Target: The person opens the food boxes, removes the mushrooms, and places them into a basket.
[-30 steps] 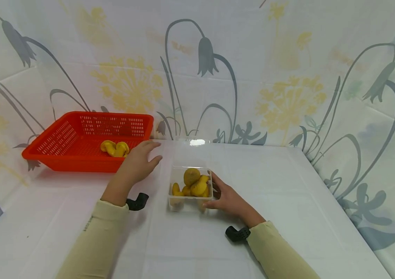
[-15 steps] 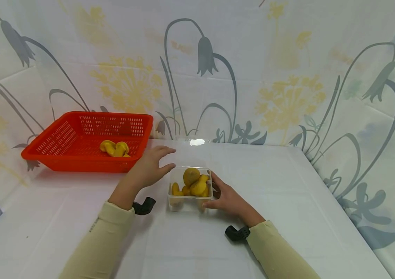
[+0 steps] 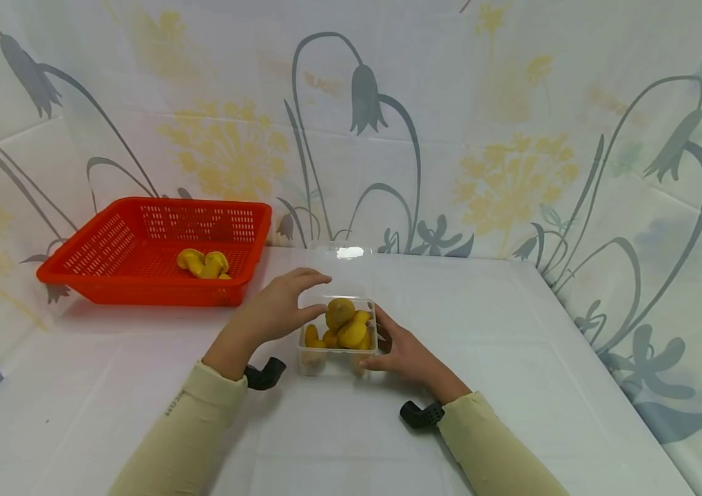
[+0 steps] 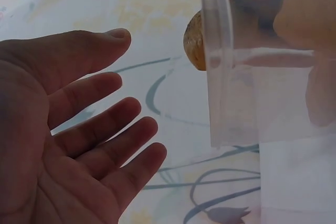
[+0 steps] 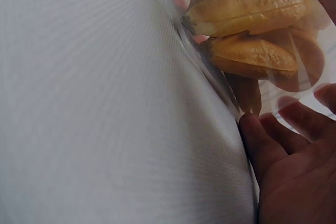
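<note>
In the head view a clear plastic box (image 3: 337, 352) stands on the table, its see-through lid (image 3: 343, 269) folded open behind it. Inside lie several yellow pieces (image 3: 353, 334), some long and ridged, others rounded. My right hand (image 3: 403, 353) grips the box's right side, thumb at the front corner and fingers further back. The right wrist view shows those fingertips against the clear wall (image 5: 278, 100). To the left of the box hovers my left hand (image 3: 279, 306), holding nothing, fingers spread and thumb overlapping the rim. Its palm and fingers (image 4: 131, 124) face the box wall in the left wrist view.
A red slotted plastic basket (image 3: 158, 292) sits at the back left, with a few shiny yellow pieces (image 3: 204, 264) in it. White cloth covers the table (image 3: 487, 331). Behind hangs a flower-printed cloth (image 3: 450, 103). Each wrist carries a black device (image 3: 266, 374).
My left hand has moved from beside the red basket rightward and nearer to me, up to the clear box. The right hand and the box have stayed in place.
</note>
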A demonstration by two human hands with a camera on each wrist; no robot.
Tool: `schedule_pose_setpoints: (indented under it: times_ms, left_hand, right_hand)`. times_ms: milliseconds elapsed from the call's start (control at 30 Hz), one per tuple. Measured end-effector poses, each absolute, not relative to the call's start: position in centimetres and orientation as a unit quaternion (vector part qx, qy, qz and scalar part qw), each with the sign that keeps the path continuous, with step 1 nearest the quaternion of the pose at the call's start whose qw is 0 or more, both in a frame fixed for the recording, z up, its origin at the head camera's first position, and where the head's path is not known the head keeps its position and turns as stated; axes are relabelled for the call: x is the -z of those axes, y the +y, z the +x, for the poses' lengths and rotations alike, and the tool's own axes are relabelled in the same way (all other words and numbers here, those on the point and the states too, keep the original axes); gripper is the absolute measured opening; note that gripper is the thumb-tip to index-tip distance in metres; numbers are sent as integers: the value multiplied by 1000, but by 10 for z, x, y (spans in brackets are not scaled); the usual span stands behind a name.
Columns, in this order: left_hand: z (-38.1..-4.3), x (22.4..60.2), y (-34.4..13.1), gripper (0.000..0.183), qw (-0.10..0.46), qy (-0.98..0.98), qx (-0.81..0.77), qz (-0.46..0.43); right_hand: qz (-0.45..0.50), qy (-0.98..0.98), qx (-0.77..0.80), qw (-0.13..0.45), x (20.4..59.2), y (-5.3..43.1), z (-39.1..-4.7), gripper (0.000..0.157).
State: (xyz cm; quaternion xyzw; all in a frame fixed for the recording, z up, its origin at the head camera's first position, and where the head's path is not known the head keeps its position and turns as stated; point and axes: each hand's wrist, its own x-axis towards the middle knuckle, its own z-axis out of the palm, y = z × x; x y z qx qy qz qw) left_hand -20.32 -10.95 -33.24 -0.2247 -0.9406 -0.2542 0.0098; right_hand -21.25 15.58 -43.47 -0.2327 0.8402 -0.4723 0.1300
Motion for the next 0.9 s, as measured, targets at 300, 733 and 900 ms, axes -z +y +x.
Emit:
schedule_pose_setpoints:
  times_ms: [300,733,900]
  left_hand:
    - [-201,333,-101,51,-20,-929,275,-247]
    - [-200,341,-88,49,-42,-923,277,-262]
    - [-202,345,-85,49,-40,-922,283,-263]
  right_hand:
    - [-235,838,474,132,434,156,-212,110]
    - [-238,842,467,127,434,156,-211,110]
    - [-236,842,467,128,435,156,-211,110]
